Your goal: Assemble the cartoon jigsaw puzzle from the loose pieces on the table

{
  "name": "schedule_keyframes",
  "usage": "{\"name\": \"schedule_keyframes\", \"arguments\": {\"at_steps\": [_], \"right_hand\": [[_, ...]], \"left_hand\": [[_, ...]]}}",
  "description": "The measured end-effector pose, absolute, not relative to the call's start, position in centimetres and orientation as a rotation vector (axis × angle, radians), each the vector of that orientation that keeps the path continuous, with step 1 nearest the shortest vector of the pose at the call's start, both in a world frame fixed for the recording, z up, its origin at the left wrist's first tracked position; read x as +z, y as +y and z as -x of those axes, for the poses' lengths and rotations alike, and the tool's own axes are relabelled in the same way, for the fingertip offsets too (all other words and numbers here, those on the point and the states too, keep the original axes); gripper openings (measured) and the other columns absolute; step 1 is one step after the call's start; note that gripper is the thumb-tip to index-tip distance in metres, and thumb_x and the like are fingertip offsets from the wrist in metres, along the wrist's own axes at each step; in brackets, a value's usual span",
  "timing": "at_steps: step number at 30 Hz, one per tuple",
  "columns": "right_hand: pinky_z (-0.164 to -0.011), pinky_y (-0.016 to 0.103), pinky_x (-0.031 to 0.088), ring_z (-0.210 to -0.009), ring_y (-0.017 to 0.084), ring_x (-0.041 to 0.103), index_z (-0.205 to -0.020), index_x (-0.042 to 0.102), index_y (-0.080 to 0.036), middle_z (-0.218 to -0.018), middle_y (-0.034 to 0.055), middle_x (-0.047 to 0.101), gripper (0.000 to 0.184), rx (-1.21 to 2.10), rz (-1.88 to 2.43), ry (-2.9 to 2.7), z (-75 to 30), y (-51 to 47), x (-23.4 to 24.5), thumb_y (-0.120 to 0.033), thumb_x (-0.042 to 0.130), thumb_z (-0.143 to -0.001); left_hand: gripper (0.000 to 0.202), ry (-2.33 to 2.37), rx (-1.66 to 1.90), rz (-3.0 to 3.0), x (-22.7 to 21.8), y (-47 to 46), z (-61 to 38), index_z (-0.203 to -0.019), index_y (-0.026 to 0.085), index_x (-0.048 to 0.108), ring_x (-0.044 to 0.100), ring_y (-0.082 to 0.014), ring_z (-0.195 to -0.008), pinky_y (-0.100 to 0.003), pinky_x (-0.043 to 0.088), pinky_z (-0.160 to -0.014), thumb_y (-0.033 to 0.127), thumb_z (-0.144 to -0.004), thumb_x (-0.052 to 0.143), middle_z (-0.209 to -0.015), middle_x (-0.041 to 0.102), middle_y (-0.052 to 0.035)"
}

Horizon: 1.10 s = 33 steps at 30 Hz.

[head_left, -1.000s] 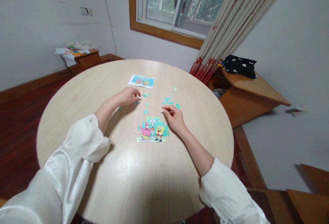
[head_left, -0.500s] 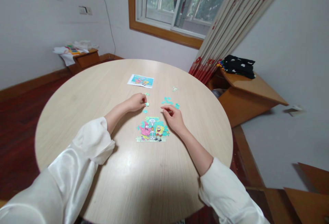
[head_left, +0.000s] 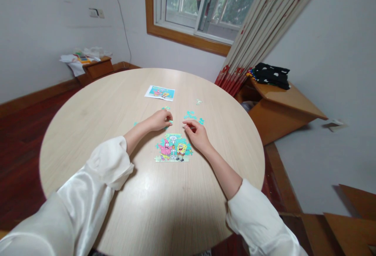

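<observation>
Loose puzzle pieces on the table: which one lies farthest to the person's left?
The single turquoise piece just outside the left forearm. Every other loose piece lies beyond the left hand or to its right.

Left hand (head_left: 160, 119): palm down, fingers (head_left: 167, 121) curled under, forearm stretched forward. Right hand (head_left: 197, 134): palm down, thumb and forefinger tips pinched together, wrist straight, near left hand.
</observation>
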State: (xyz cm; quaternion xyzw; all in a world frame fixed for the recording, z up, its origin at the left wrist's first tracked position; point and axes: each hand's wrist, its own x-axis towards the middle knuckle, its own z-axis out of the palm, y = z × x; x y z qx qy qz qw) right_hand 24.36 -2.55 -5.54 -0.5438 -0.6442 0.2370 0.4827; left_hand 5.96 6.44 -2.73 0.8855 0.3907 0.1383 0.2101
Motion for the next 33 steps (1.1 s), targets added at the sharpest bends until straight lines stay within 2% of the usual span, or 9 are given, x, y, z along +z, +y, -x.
{"name": "schedule_keyframes", "arguments": {"at_steps": [8,13,19,23,33], "right_hand": [[-0.066,0.03,0.047,-0.077,0.016,0.06,-0.092,0.069,-0.018,-0.096,0.0079,0.068,0.022,0.574,1.33,-1.584,-24.4,-2.5,-5.6,-0.027,0.053,-0.081],[-0.067,0.03,0.047,-0.077,0.016,0.06,-0.091,0.069,-0.018,-0.094,0.0073,0.068,0.021,0.579,1.322,-1.578,-24.4,-2.5,-5.6,-0.028,0.053,-0.081],[-0.067,0.03,0.047,-0.077,0.016,0.06,-0.091,0.068,-0.019,-0.093,0.0069,0.068,0.021,0.565,1.311,-1.587,-24.4,-2.5,-5.7,-0.029,0.052,-0.081],[-0.067,0.029,0.047,-0.08,0.017,0.059,-0.091,0.069,-0.019,-0.092,0.0066,0.068,0.021,0.556,1.311,-1.59,-24.3,-2.5,-5.8,-0.028,0.052,-0.081],[-0.066,0.029,0.047,-0.078,0.016,0.059,-0.09,0.069,-0.019,-0.092,0.0068,0.068,0.021,0.552,1.319,-1.598,-24.3,-2.6,-5.5,-0.028,0.052,-0.081]], "left_hand": [[0.01,1.092,0.384,-2.408,-2.6,6.1,-6.1,-0.081,0.013,0.063,0.054,-0.0165,-0.072,-0.027,0.04,-0.068,0.016,-0.072,0.062,-0.079,0.062,-0.0052],[0.009,1.036,0.392,-2.346,-2.3,5.7,-6.3,-0.076,0.013,0.061,0.054,-0.014,-0.066,-0.026,0.04,-0.067,0.008,-0.073,0.054,-0.071,0.062,-0.0031],[0.013,1.132,0.395,-2.358,-1.0,6.4,-5.5,-0.082,0.012,0.067,0.057,-0.0167,-0.07,-0.029,0.041,-0.069,0.021,-0.077,0.058,-0.076,0.067,-0.0071],[0.016,1.164,0.288,-2.374,-0.9,7.2,-4.7,-0.082,0.013,0.069,0.059,-0.0176,-0.072,-0.028,0.042,-0.068,0.024,-0.071,0.064,-0.078,0.069,-0.0077],[0.011,1.225,0.16,-2.381,-2.3,7.5,-4.8,-0.072,0.016,0.062,0.055,-0.0142,-0.063,-0.024,0.039,-0.058,0.023,-0.066,0.067,-0.072,0.066,-0.0042]]}}
